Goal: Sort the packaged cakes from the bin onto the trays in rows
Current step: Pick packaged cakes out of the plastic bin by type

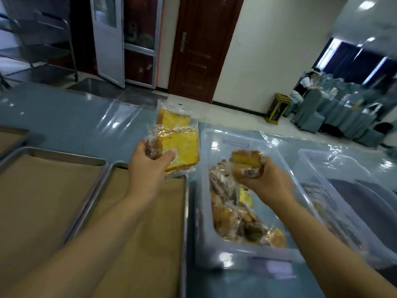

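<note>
My left hand (148,166) grips a yellow packaged cake (182,145) above the far right corner of the paper-lined metal tray (150,222). Another packaged cake (173,118) shows just beyond it; whether I hold it too is unclear. My right hand (266,179) holds a brown-and-yellow packaged cake (247,162) over the clear plastic bin (214,250). Several wrapped cakes (234,214) lie piled inside that bin. Both trays in view carry only brown paper.
A second lined tray (43,190) lies left of the first, and a third tray corner (10,138) shows at far left. Another clear bin (348,201) stands to the right. The blue table (64,117) has a shiny plastic cover. A person sits far right by draped tables.
</note>
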A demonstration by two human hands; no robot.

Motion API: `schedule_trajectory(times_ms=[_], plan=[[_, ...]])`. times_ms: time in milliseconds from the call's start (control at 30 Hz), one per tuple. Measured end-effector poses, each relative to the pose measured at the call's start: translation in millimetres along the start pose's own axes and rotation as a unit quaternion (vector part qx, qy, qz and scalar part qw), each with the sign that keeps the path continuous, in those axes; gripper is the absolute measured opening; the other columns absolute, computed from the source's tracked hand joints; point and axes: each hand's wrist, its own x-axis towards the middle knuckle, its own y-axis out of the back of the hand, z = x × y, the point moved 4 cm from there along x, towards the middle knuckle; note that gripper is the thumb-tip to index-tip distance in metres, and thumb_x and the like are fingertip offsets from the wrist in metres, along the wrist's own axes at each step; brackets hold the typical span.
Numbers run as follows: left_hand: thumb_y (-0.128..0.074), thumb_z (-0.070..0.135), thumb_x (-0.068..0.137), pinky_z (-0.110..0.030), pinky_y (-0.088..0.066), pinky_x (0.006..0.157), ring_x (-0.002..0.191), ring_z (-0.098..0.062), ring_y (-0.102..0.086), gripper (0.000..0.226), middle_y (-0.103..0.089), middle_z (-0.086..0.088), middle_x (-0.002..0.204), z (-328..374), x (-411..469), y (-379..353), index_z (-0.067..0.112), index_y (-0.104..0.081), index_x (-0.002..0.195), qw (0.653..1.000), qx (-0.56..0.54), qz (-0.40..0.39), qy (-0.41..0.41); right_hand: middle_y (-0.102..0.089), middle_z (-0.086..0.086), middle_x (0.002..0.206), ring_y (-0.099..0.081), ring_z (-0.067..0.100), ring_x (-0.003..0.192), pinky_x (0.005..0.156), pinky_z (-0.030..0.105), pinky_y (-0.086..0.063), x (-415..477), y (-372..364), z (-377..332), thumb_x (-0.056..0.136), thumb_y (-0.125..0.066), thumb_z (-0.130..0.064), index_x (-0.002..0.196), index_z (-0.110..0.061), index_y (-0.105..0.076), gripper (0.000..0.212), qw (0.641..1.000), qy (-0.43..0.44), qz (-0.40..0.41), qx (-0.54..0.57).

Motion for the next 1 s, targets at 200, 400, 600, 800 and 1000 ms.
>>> schedule_trajectory(times_ms=[200, 400, 600, 800, 1000], plan=[[-0.079, 0.029, 0.07, -0.027, -0.053, 0.068, 0.082, -0.004, -0.067, 0.035, -0.07, 0.013, 0.091, -3.6, -20.8, 139.4, 0.031, -0.06, 0.099, 0.999, 0.017, 0.033, 0.024, -0.065, -0.012, 0.095, -0.061, 0.009, 0.085, 0.073, 0.032, -0.049, -72.0, -10.8, -135.8, 0.056, -0.075, -0.061, 0.101, -0.047, -0.044, 0.056, 0.964, 0.023, 0.178, 0.197], [-0.076, 0.024, 0.074, -0.025, -0.054, 0.064, 0.083, -0.009, -0.069, 0.033, -0.07, 0.006, 0.095, -22.1, -37.6, 262.0, 0.027, -0.06, 0.102, 0.996, 0.039, 0.066, 0.051, -0.063, -0.034, 0.084, -0.06, -0.014, 0.078, 0.062, 0.006, -0.045, -118.8, -118.3, -251.2, 0.059, -0.082, -0.034, 0.099, -0.043, -0.052, 0.051, 0.949, 0.064, 0.02, 0.308], [-0.072, 0.039, 0.076, -0.033, -0.051, 0.072, 0.086, -0.011, -0.065, 0.029, -0.067, 0.009, 0.095, -58.6, -36.0, 362.5, 0.031, -0.057, 0.1, 0.98, 0.104, 0.143, 0.096, -0.067, -0.014, 0.094, -0.064, 0.001, 0.085, 0.072, 0.026, -0.054, -144.4, -227.5, -318.4, 0.059, -0.083, -0.034, 0.102, -0.037, -0.055, 0.051, 0.935, 0.063, -0.132, 0.323], [-0.072, 0.036, 0.079, -0.019, -0.037, 0.058, 0.072, 0.01, -0.047, 0.036, -0.048, 0.028, 0.082, -85.3, -23.1, 428.4, 0.032, -0.045, 0.102, 0.95, 0.196, 0.209, 0.126, -0.061, -0.02, 0.083, -0.058, -0.011, 0.071, 0.053, 0.002, -0.042, -146.1, -313.5, -367.6, 0.058, -0.085, -0.032, 0.1, -0.034, -0.051, 0.054, 0.912, 0.06, -0.28, 0.293], [-0.069, 0.042, 0.079, -0.03, -0.042, 0.069, 0.088, -0.018, -0.058, 0.038, -0.06, 0.012, 0.09, -118.2, 0.2, 473.1, 0.022, -0.051, 0.106, 0.925, 0.243, 0.184, 0.227, -0.068, -0.009, 0.092, -0.065, -0.002, 0.076, 0.057, 0.009, -0.047, -142.9, -381.8, -394.6, 0.065, -0.085, -0.024, 0.1, -0.027, -0.05, 0.049, 0.861, 0.009, -0.392, 0.324]])
